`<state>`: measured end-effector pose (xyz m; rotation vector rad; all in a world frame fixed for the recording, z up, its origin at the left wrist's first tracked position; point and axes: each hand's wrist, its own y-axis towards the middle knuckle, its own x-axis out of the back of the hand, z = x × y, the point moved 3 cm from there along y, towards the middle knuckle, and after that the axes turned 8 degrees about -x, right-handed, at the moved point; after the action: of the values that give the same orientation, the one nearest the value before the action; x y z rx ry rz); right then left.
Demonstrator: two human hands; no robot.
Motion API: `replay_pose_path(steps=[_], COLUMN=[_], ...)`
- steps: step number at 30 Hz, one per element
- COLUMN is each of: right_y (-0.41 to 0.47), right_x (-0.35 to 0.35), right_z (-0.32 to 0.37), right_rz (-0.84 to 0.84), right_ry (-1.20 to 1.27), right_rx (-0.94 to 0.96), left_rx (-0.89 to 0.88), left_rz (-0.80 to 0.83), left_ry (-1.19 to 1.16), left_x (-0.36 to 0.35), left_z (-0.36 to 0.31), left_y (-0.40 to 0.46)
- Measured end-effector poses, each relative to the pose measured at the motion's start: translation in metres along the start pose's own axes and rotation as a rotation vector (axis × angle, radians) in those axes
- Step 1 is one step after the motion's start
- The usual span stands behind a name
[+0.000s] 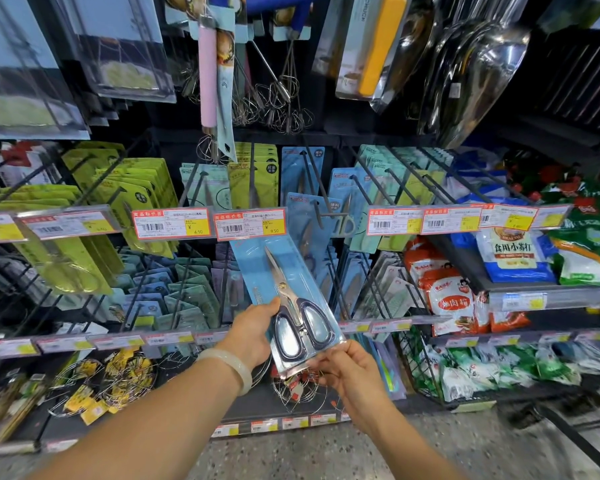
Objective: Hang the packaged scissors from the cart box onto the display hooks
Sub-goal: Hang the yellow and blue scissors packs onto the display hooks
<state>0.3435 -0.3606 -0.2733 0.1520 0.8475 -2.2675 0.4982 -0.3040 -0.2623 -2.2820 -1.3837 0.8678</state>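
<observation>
At 9 o'clock, rows of yellow-green carded packs [94, 199] hang on black pegs, too many and too overlapped to count. Below them at 7 o'clock, wire strainers [118, 379] lie on the bottom shelf.

The left hand [253, 332] comes in from 7 o'clock with a pale bangle [234, 368] on the wrist. Its grip is narrow: the thumb lies on the card's left edge beside the scissor pivot, the fingers hidden behind. It probably steadies and steers the card.

At the centre is 1 packaged scissors [286, 296], a blue card with steel blades and dark handles under a clear blister. It tilts with the blade tip toward 11 o'clock, its top edge tucked behind the red-framed price tag [250, 224]. That angle suggests the hang hole is being aimed up at a display hook [317, 206] at 12 o'clock, where matching blue cards [302, 171] already hang; I can make out about 3. Whether the hole has caught a hook cannot be told. The cart box is out of view.

The right hand [352, 370], from 5 o'clock, pinches the card's bottom right corner between thumb and fingers, likely to push it upward.

At 3 o'clock, bagged foods [513, 254] fill the shelves. 2 red-framed tags read clearly.
</observation>
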Motion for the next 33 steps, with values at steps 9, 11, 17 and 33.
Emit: replay_pose_path(steps=[9,11,17,33], right_y=[0.000,-0.001,0.002,0.008], right_x=[-0.002,-0.003,-0.001,-0.015], right_z=[0.002,0.004,0.005,-0.004], right_rz=[0.028,0.026,-0.023,-0.016], right_ry=[0.043,0.039,-0.005,-0.087], right_rx=[0.021,0.024,0.009,-0.076], left_rx=[0.000,-0.009,-0.019,-0.106], left_rz=[0.030,0.033,0.083,0.104], left_ry=[0.018,0.017,-0.025,-0.001], left_x=[-0.004,-0.004,-0.007,-0.012], left_z=[-0.002,-0.002,0.001,0.002], left_y=[0.001,0.002,0.001,0.009])
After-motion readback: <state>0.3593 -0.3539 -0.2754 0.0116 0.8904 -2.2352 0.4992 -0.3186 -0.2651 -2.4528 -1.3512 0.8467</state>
